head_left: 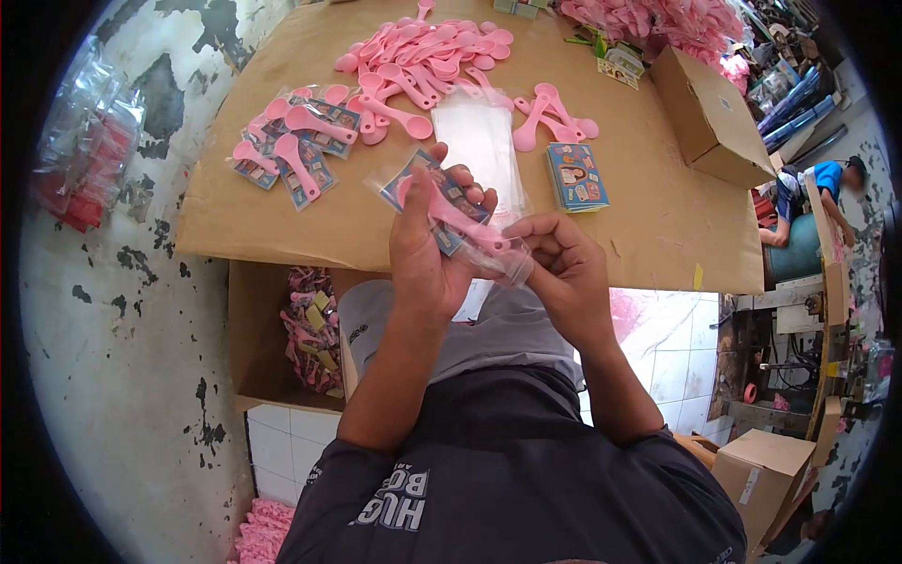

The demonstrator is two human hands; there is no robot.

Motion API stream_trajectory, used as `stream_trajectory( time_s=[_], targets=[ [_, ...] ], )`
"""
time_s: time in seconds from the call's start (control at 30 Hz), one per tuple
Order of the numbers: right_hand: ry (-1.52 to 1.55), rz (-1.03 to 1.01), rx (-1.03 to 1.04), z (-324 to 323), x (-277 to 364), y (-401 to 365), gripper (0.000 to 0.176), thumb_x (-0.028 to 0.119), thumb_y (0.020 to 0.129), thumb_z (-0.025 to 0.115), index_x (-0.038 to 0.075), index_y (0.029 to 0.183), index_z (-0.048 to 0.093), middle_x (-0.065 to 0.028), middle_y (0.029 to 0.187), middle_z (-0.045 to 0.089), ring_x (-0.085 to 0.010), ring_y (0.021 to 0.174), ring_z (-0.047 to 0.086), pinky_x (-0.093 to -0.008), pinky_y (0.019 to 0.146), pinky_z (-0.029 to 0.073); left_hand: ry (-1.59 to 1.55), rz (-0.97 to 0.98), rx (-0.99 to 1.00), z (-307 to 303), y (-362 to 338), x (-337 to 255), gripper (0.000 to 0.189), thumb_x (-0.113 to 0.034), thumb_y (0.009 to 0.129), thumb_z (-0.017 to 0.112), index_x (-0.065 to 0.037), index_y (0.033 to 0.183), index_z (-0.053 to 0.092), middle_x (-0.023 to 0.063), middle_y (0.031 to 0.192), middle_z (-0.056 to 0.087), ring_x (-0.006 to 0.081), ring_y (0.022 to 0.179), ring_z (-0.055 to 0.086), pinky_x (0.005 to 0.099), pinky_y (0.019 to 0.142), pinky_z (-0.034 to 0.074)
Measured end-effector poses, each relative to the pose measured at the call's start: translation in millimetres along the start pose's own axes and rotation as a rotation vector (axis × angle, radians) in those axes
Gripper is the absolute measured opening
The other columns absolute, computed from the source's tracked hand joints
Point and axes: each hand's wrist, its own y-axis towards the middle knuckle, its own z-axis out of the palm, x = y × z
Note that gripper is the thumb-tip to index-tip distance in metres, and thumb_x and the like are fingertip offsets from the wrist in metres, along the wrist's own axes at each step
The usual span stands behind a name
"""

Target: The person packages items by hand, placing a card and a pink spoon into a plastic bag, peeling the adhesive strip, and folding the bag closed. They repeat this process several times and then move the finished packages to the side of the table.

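Observation:
My left hand (pixel 420 258) grips a clear plastic bag (pixel 515 266) with a blue printed card (pixel 451 195) and a pink measuring spoon (pixel 458 219) in it. The spoon lies slantwise over the card, its handle end toward the right. My right hand (pixel 569 274) pinches the bag's end beside that handle. Beyond my hands lies a stack of clear empty bags (pixel 476 155). To its right sits a stack of blue cards (pixel 577 178). Bagged spoons with cards (pixel 303 169) are gathered at the left of the table.
A heap of loose pink spoons (pixel 423 52) covers the table's (pixel 658 221) far side. An opened cardboard box (pixel 711 117) stands at the right edge. Below the table, a carton (pixel 258 334) holds packed spoons. Another person (pixel 827 183) sits at the far right.

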Motion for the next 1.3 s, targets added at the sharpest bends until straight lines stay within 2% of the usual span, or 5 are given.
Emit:
stream_trajectory(
  time_s=[0.57,0.87,1.0,1.07,1.3],
  targets=[
    [-0.439,-0.245,-0.257,19.8,-15.3,14.1,0.053,0.002,0.083,0.080,0.005,0.129,0.054,-0.0066,0.101,0.060,-0.0130,0.086,0.059,-0.0289,0.073,0.052,0.117,-0.062,0.002,6.8,-13.1,-3.2,0.035,-0.020,0.109,0.053,-0.003,0.139,0.047,0.0062,0.100,0.062,0.0144,0.092,0.066,0.0355,0.092,0.060],
    [-0.905,-0.695,-0.018,1.7,12.1,7.3,0.027,0.009,0.078,0.084,0.012,0.104,0.077,-0.0124,0.126,0.064,-0.0302,0.112,0.059,-0.0403,0.092,0.049,0.181,-0.075,-0.072,-4.7,3.8,-9.1,0.039,-0.022,0.107,0.057,-0.002,0.139,0.048,0.0114,0.111,0.064,0.0178,0.098,0.066,0.0394,0.098,0.057],
    [-0.480,-0.612,0.089,-13.9,17.3,1.8,0.018,0.014,0.086,0.078,0.011,0.104,0.077,-0.0142,0.133,0.064,-0.0314,0.118,0.059,-0.0414,0.098,0.046,0.070,-0.153,-0.058,0.0,6.6,-18.1,0.046,-0.029,0.106,0.058,-0.001,0.141,0.048,0.0177,0.125,0.063,0.0244,0.110,0.065,0.0448,0.106,0.053],
    [-0.349,-0.452,-0.147,-21.7,13.8,4.2,0.022,0.011,0.089,0.073,0.010,0.111,0.075,-0.0162,0.135,0.063,-0.0326,0.119,0.059,-0.0414,0.100,0.046,-0.007,-0.216,-0.041,1.8,7.3,-20.9,0.049,-0.031,0.106,0.056,0.000,0.143,0.046,0.0213,0.134,0.060,0.0291,0.121,0.062,0.0488,0.109,0.050],
    [-1.048,-0.644,-0.052,-13.1,16.8,25.0,0.035,0.002,0.085,0.071,0.019,0.115,0.076,-0.0133,0.141,0.060,-0.0360,0.138,0.048,-0.0464,0.108,0.045,0.042,-0.387,0.042,10.0,-1.9,-9.7,0.047,-0.033,0.108,0.049,0.000,0.142,0.046,0.0242,0.143,0.054,0.0311,0.129,0.059,0.0444,0.107,0.052]
  ],
)
